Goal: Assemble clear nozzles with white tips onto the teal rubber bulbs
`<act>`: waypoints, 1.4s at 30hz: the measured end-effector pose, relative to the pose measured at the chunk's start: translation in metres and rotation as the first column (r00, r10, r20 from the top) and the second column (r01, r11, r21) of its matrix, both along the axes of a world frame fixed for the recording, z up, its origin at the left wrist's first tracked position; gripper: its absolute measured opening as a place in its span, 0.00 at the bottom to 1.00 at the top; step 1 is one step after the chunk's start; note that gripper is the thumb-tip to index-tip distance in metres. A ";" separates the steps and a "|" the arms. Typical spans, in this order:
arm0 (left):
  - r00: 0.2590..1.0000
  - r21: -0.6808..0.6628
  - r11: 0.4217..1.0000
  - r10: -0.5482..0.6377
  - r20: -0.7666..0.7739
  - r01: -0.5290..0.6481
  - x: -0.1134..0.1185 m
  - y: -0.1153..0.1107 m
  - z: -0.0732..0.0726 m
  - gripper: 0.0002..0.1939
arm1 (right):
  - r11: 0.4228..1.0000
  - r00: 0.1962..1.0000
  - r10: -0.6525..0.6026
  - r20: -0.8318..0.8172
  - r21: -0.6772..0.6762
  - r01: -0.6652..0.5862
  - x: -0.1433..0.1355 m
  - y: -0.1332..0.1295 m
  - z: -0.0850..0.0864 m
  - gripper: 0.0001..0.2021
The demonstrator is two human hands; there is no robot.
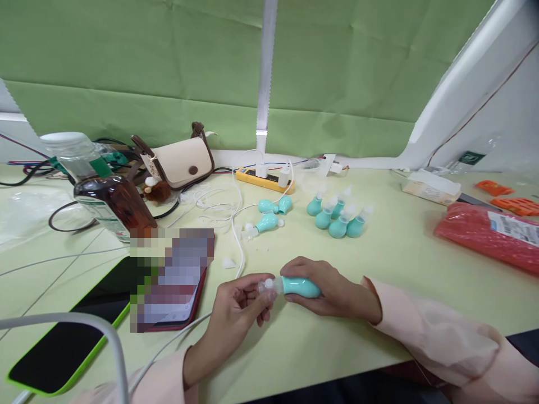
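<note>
Near the table's front edge, my right hand [324, 286] is wrapped round a teal squeeze bulb [301, 287], which lies sideways with its rounded end to the right. My left hand [242, 303] pinches the clear plastic nozzle [269, 285] at the bulb's left end, thumb and fingers closed on it. The nozzle and the bulb touch. Beyond my hands lie loose teal bulbs [284, 205] and a teal bulb with a clear tip [267, 223]. Farther right, several teal bulbs with clear tips [338, 226] stand upright in a cluster.
A bottle of dark liquid [113, 202], a green-edged phone [71, 331] and a red-cased phone [179, 280] occupy the left. White cables [236, 235] run from a yellow power strip [265, 180]. A cream handbag [181, 163] sits at the back; a red package [484, 230] lies right.
</note>
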State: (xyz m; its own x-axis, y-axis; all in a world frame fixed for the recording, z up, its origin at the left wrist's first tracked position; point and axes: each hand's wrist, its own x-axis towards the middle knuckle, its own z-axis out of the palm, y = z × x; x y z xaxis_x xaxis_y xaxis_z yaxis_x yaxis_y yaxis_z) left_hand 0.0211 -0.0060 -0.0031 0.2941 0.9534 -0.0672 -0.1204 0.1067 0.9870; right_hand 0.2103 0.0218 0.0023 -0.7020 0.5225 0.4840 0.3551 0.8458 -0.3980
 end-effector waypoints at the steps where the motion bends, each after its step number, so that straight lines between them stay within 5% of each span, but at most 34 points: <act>1: 1.000 0.000 1.000 -0.004 0.007 0.004 0.000 0.000 0.000 0.13 | 1.000 1.000 -0.009 0.011 -0.005 0.009 0.000 0.000 0.000 0.13; 5: 1.000 0.024 1.000 -0.019 0.008 0.019 0.000 -0.002 0.002 0.11 | 0.961 0.992 -0.124 -0.034 -0.254 0.111 -0.005 -0.005 0.002 0.13; 9: 0.997 0.134 0.990 -0.045 -0.057 0.053 -0.002 -0.004 0.002 0.08 | 0.740 0.983 -0.174 -0.065 -0.667 0.087 -0.008 -0.010 0.005 0.15; 11: 0.991 0.216 0.974 -0.045 -0.124 0.072 -0.004 -0.005 0.000 0.07 | 0.632 0.979 -0.193 -0.070 -0.772 0.070 -0.008 -0.010 0.007 0.17; 15: 0.962 0.403 0.910 0.019 -0.273 0.097 -0.006 -0.004 -0.004 0.07 | 0.499 0.979 -0.197 -0.046 -0.865 0.059 -0.007 -0.009 0.014 0.20; 21: 0.912 0.674 0.719 0.143 -0.384 0.171 -0.008 -0.003 -0.004 0.11 | 0.292 0.987 -0.156 -0.038 -0.956 0.010 -0.008 -0.007 0.017 0.22; 24: 0.907 0.732 0.647 0.148 -0.394 0.212 -0.009 -0.003 -0.001 0.12 | 0.199 0.993 -0.110 -0.047 -0.980 -0.024 -0.006 -0.005 0.019 0.21; 28: 0.909 0.729 0.622 0.067 -0.412 0.285 -0.010 -0.002 0.005 0.12 | 0.108 0.998 0.007 -0.055 -0.993 -0.055 -0.002 -0.001 0.025 0.20; 31: 0.916 0.717 0.637 0.040 -0.399 0.285 -0.010 -0.001 0.008 0.12 | 0.165 0.999 0.025 -0.047 -0.985 -0.050 0.000 -0.001 0.031 0.18; 36: 0.922 0.708 0.632 -0.029 -0.385 0.316 -0.010 -0.004 0.007 0.13 | 0.492 1.000 0.023 0.017 -0.870 0.004 0.000 -0.010 0.040 0.15; 39: 0.942 0.724 0.631 -0.030 -0.334 0.277 -0.009 -0.005 0.004 0.12 | 0.516 0.999 0.050 -0.005 -0.856 -0.031 -0.001 -0.011 0.039 0.16; 42: 0.977 0.627 0.769 0.017 -0.214 0.124 -0.007 -0.004 0.002 0.10 | 0.501 0.997 0.059 -0.060 -0.862 -0.081 -0.001 -0.006 0.037 0.19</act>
State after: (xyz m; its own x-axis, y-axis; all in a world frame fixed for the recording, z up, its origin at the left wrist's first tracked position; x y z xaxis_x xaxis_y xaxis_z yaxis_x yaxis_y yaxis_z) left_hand 0.0145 -0.0097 -0.0006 0.3935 0.7812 0.4846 0.0682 -0.5505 0.8321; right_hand 0.2096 0.0157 0.0390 -0.7518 0.6385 -0.1646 0.2936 0.1007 -0.9506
